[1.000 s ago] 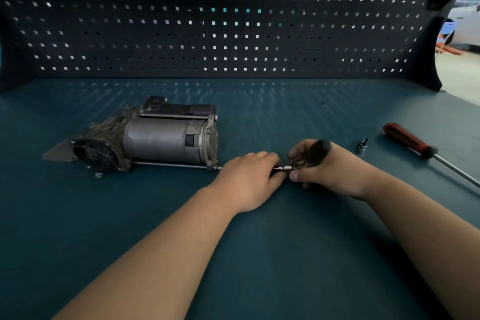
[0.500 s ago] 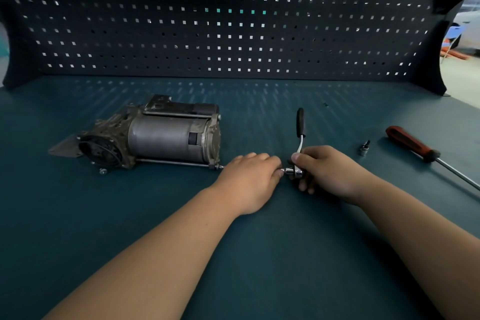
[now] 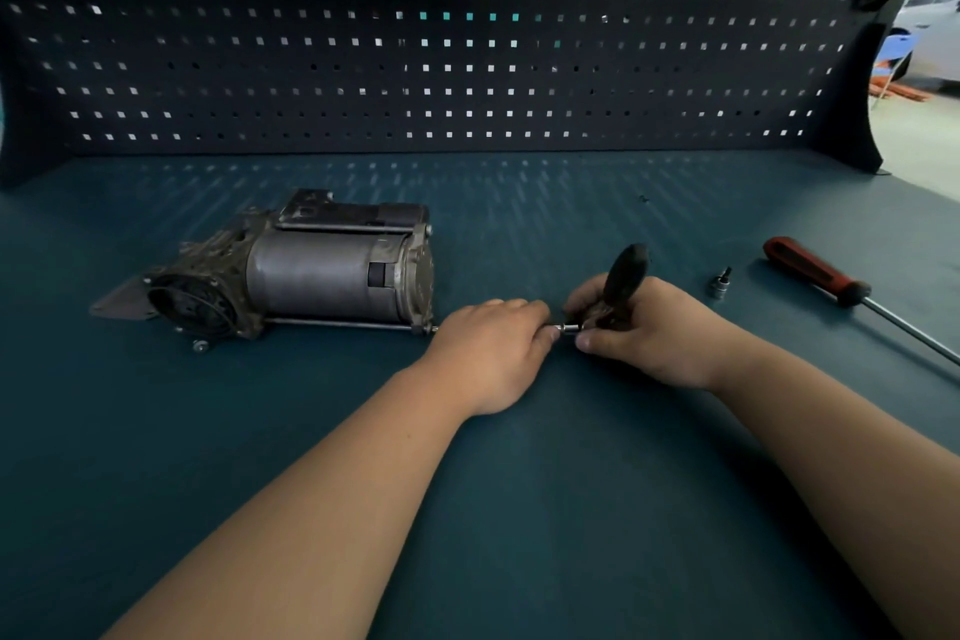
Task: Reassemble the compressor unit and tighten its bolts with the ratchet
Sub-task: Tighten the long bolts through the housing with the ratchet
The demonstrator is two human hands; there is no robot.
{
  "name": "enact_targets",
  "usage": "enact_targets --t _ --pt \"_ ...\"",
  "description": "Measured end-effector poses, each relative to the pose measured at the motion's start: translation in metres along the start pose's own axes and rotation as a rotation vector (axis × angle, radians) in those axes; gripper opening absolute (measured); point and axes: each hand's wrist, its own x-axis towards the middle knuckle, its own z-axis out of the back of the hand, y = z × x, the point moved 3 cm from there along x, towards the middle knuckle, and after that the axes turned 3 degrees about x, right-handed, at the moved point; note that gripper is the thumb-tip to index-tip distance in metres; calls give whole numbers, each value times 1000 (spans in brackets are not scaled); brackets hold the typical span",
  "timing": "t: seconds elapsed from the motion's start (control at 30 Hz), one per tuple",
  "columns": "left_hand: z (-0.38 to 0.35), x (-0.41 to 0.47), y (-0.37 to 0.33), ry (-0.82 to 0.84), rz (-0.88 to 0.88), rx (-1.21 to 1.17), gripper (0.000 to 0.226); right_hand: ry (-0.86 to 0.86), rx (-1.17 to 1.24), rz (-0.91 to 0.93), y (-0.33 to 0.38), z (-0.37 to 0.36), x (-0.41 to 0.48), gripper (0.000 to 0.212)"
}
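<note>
Just right of the compressor (image 3: 322,276), right grip (image 3: 654,327) wraps the ratchet (image 3: 626,270) to crank; left grip (image 3: 493,343) seemingly pinches its extension (image 3: 569,327), steadying alignment.

Compressor unit (image 3: 311,278): grey metal cylinder with a dark finned head and a round opening at its far-left end. It lies on its side just left of the left hand (image 3: 488,348).
Long bolt (image 3: 343,325): thin steel rod along the unit's near lower edge. Its end sticks out toward the left hand.
Ratchet (image 3: 626,270): the black handle tilts up out of the right hand (image 3: 654,327), which grips it. The shiny drive end lies level between the hands, pinched by the left hand.
</note>
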Motion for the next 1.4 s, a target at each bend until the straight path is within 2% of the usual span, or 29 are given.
enact_targets --t 0.23,0.37,0.53,0.63,0.8,0.87,0.93,1.1,1.2,1.37,1.4 --pt "-1 -2 0 -35 6 -26 27 -26 -44 8 4 0 -1 27" --pt "-2 -4 0 -64 -11 -44 25 -28 105 -34 3 -2 0 6" --pt "-1 -5 2 -78 9 -55 26 -9 168 -163 2 -8 3 29" --pt "-2 -3 2 -38 26 -45 27 4 174 -175 0 -9 3 24" --pt "-2 -2 1 -9 25 -11 28 -12 295 -107 0 -7 1 1" --pt "0 -3 2 -11 30 -27 28 -23 311 -98 1 -5 0 7" --pt "1 -3 2 -14 37 -38 29 0 291 -79 5 -3 -3 15" --pt "1 -4 2 -18 28 -34 26 92 58 30 16 -3 -7 32" --pt "1 -5 2 -34 37 -44 28 23 114 24 14 -4 -5 28" --pt "3 -7 2 -84 18 -101 26 -9 122 -69 8 -7 -2 4" --pt "3 -8 2 -92 15 -108 25 -14 99 -91 7 -8 -2 12"
